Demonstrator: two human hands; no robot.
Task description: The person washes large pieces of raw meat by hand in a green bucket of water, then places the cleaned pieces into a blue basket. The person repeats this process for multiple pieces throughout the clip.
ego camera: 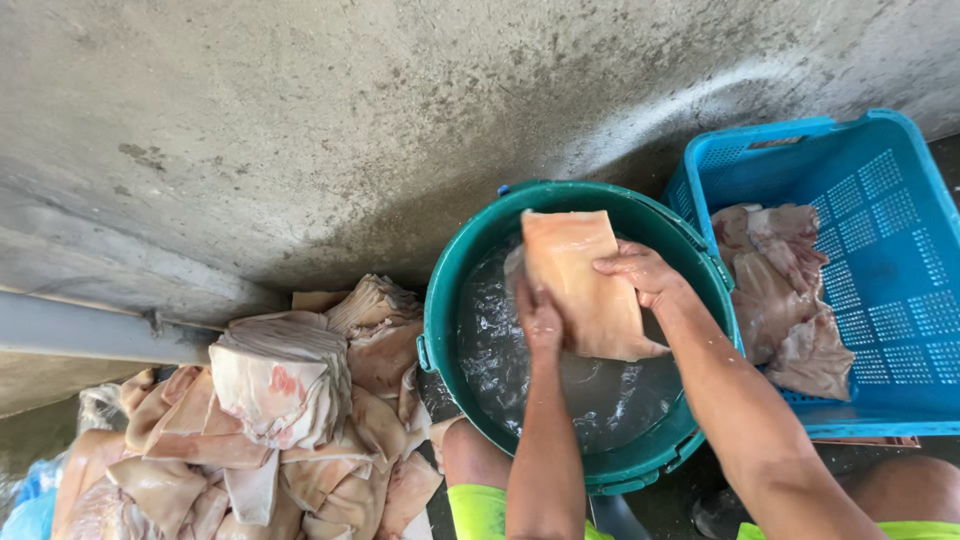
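Concrete floor; left hand [540, 322] half hides behind pork slab [583, 285] over bucket [450, 300].

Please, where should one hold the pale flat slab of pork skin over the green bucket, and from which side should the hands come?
Probably at its two long side edges, one hand from each side. The pale flat slab of pork skin is broad, limp and wet above the water in the green plastic bucket, so one hand alone may slip. The left hand and right hand already hold it so.
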